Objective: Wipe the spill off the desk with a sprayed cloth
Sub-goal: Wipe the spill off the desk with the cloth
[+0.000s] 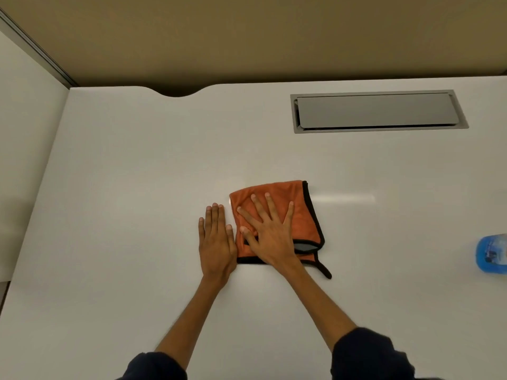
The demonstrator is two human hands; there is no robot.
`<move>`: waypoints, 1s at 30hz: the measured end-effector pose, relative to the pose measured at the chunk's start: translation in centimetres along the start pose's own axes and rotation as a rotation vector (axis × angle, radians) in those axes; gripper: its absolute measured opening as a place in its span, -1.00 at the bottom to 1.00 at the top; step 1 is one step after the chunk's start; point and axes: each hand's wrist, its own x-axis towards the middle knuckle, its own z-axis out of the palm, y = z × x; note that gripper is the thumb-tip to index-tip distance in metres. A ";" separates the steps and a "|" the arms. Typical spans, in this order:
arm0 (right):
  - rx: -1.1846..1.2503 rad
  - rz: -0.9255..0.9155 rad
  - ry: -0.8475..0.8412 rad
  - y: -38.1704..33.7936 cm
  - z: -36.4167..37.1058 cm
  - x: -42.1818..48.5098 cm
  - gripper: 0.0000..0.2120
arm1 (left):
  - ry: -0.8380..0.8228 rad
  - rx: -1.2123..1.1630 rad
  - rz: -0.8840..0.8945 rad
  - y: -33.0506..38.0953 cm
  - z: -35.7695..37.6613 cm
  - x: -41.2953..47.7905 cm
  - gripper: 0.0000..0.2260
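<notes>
An orange cloth [304, 212] with black edging lies folded on the white desk [137, 174], near the middle. My right hand [270, 231] presses flat on the cloth with its fingers spread. My left hand [216, 239] rests flat on the bare desk just left of the cloth, fingers together, touching the cloth's left edge. A blue spray bottle [492, 253] shows partly at the right edge of the view. No spill is visible on the desk.
A grey cable hatch [378, 112] is set into the desk at the back right. A white partition [24, 160] stands along the left side, and a tan wall [247, 37] runs behind the desk.
</notes>
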 end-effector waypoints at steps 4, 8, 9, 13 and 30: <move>-0.008 -0.055 -0.002 1.6 0.6 -4.2 -0.50 | 0.008 -0.007 0.002 0.0 -0.1 0.0 -0.52; -0.044 0.207 0.000 7.8 -0.9 -5.9 -0.49 | 0.015 0.003 0.003 0.1 -0.1 0.0 -0.52; -0.061 0.284 -0.004 10.0 -1.6 -5.7 -0.46 | 0.016 0.003 0.003 0.1 -0.1 0.0 -0.52; -0.032 0.524 -0.006 16.9 -4.4 -0.8 -0.39 | 0.026 0.014 -0.005 0.3 0.1 0.0 -0.53; 0.019 -0.186 -0.103 -1.0 0.7 -4.7 -0.46 | -0.007 -0.053 -0.008 -0.1 -0.2 0.0 -0.51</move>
